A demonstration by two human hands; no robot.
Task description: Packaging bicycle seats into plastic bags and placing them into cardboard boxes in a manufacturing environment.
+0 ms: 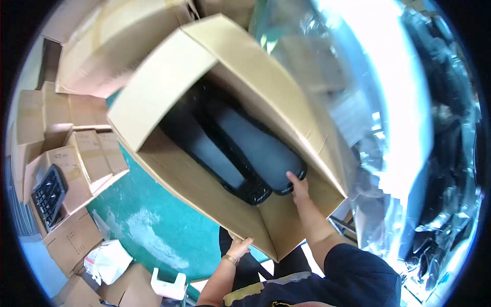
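Note:
An open cardboard box (204, 192) lies in front of me, its flaps spread. Inside it are two long, smooth black plastic panels (255, 143) with rounded ends, lying side by side. My right hand (299, 188) reaches into the box and grips the near right end of one panel, thumb on top and the other fingers mostly hidden. My left hand (240, 246) is closed over the box's near left edge, its fingers curled on the rim.
Stacked cardboard boxes (71, 112) stand on the left, with a black ribbed plastic part (49, 196) on one. A crumpled white bag (107, 261) and a white plastic piece (169, 284) lie lower left. Clear plastic wrapping (373, 169) over dark parts fills the right. The floor (148, 215) is green.

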